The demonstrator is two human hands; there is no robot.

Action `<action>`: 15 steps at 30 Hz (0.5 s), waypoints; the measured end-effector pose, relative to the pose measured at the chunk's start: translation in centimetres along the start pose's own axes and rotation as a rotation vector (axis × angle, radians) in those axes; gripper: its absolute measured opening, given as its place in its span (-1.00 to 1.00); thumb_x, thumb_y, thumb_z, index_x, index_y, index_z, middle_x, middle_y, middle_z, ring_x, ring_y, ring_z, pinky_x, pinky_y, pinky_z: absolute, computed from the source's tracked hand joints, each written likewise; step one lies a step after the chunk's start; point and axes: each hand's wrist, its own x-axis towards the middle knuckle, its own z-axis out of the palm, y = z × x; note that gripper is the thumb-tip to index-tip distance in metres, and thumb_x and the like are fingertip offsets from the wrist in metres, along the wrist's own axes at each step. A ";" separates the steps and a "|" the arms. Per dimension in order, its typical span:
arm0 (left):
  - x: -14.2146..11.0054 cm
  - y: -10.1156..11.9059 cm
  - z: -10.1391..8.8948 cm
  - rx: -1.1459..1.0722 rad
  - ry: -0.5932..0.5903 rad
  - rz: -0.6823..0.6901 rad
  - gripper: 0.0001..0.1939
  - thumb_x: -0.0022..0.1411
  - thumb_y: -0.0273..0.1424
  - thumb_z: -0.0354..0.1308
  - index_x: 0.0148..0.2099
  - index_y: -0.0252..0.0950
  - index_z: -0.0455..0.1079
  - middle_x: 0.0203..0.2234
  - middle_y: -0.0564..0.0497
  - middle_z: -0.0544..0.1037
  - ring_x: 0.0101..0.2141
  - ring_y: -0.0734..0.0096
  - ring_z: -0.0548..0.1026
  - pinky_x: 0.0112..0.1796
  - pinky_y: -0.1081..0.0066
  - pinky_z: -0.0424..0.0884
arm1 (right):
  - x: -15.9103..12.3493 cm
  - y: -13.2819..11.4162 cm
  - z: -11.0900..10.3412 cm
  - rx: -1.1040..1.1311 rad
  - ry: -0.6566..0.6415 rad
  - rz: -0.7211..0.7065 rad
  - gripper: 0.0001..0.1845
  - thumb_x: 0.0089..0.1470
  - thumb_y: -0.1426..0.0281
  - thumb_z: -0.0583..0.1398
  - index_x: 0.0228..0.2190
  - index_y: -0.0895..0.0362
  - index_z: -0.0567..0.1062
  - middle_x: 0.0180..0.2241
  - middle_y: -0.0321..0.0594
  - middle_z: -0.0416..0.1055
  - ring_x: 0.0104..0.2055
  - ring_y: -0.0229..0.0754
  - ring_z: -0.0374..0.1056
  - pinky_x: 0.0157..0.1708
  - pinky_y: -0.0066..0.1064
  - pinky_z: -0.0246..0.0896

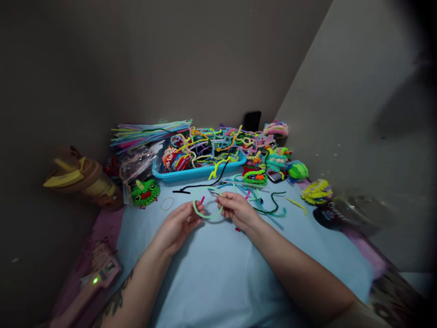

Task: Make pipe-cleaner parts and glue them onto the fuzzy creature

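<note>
A mint-green pipe cleaner (pixel 205 216) is bent into a loop in front of me, above the light blue cloth. My left hand (pixel 182 223) is closed, its thumb and fingers pinching the loop's left side. A short magenta piece (pixel 202 200) shows by these fingertips; whether it is gripped I cannot tell. At the loop's right side, my right hand (pixel 235 209) is closed on it. From the right fingers a small pointed metal tool (pixel 214 193) sticks out, its handle hidden. Black pipe cleaner pieces (pixel 181 192) and a rubber band (pixel 167 203) lie nearby.
Behind my hands stands a blue tray (pixel 191 174) heaped with colourful pipe cleaners. Straight ones (pixel 150 132) lie at the back left. A green fuzzy figure (pixel 145 192) sits left, several fuzzy pieces (pixel 317 192) right. A brown cup (pixel 92 180) and pink device (pixel 99 273) flank the left edge.
</note>
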 end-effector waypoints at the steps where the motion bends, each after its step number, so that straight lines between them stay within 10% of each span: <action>1: -0.1 -0.1 0.1 0.054 0.018 0.043 -0.78 0.08 -0.36 0.26 -0.20 -0.34 0.47 -0.27 -0.08 0.55 -0.31 0.42 0.51 -0.28 0.47 0.41 | 0.0 0.1 0.0 -0.001 0.002 -0.002 -0.69 -0.30 0.24 0.37 -0.55 0.19 0.46 -0.63 -0.36 0.37 -0.69 -0.43 0.23 -0.74 -0.60 -0.03; 7: 0.0 -0.1 -0.2 0.283 0.122 0.190 -0.75 -0.09 -0.28 0.33 -0.38 -0.34 0.48 -0.54 0.06 0.46 -0.51 0.51 0.37 -0.44 0.53 0.28 | -0.1 0.4 0.1 -0.041 -0.027 -0.029 -0.56 -0.16 0.04 0.26 -0.45 0.19 0.48 -0.62 -0.35 0.33 -0.73 -0.44 0.17 -0.79 -0.59 -0.14; 15: 0.2 -0.1 -0.9 1.119 -0.033 0.297 -0.75 0.05 -0.34 0.13 -0.62 -0.28 0.41 -0.75 0.10 0.32 -0.63 0.46 0.21 -0.54 0.47 0.04 | 0.7 0.0 -1.0 -0.080 0.104 -0.139 -0.51 -0.11 -0.03 0.20 -0.43 0.17 0.45 -0.59 -0.34 0.32 -0.74 -0.45 0.08 -0.78 -0.56 -0.24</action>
